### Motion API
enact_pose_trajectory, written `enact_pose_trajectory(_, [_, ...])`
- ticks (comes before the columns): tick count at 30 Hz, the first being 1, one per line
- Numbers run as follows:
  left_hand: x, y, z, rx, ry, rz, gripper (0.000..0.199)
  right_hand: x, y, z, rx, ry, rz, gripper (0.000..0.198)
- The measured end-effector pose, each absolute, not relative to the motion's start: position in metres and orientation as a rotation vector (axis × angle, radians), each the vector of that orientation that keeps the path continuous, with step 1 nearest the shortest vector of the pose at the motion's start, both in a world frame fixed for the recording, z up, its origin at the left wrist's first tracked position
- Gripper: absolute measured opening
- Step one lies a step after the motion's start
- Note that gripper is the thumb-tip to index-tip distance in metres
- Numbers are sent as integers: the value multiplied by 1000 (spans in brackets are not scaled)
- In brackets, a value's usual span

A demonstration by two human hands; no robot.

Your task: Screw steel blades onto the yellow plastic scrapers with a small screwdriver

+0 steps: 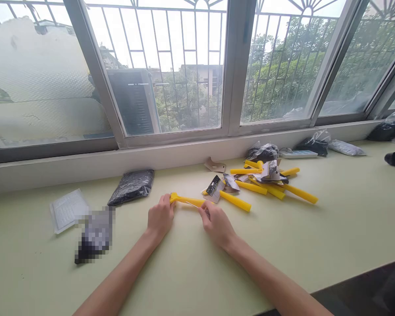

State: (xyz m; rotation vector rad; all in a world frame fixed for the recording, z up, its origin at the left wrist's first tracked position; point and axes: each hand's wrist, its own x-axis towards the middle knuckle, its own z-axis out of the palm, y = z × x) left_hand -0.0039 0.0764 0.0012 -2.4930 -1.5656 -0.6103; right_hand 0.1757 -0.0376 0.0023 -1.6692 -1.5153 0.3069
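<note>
My left hand (160,215) is closed around the wider left end of a yellow plastic tool (184,199) with a long handle, low over the table. My right hand (218,224) pinches a thin, pointed metal tool (193,205), its tip reaching left against or just beside the yellow handle. My right fingers hide the rest of that metal tool, so its kind is unclear. Just beyond my right hand lie a loose yellow handle (235,201) and a black-and-white card label (214,188).
A pile of yellow-handled tools (266,182) with card labels lies at the right. Left of my hands are a black plastic package (131,186), a clear packet (69,210) and a pixelated dark bag (95,235). A brown cardboard piece (214,165) lies near the window ledge.
</note>
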Motion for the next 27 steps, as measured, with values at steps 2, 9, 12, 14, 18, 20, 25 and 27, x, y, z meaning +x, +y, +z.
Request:
enact_pose_trajectory(2, [-6,77,1,-2503,-1567,-690,24,178,-37,2,-1622,-1528,253,16])
enact_pose_trajectory(9, [-9,79,0,-2477,-1553,-785,21,192,-29,-4,-1658,-1497,68,20])
enact_pose_trajectory(12, [-10,80,-1,-2443,-1532,-806,21,197,-26,-6,-1782,-1500,63,22])
enact_pose_trajectory(14, [-10,81,-1,-2435,-1486,-840,19,199,-25,-6,-1862,-1504,73,23])
enact_pose_trajectory(18, [-11,81,0,-2446,-1404,-900,18,201,-23,-4,-1999,-1535,76,30])
enact_pose_trajectory(20, [-11,82,1,-2474,-1404,-953,19,201,-22,-4,-2040,-1554,71,32])
enact_pose_trajectory(25, [-11,85,-2,-2552,-1384,-1220,33,203,-18,-8,-1962,-1544,34,25])
enact_pose_trajectory(27, [-10,87,-4,-2603,-1423,-1210,40,205,-16,-9,-1923,-1446,55,30])
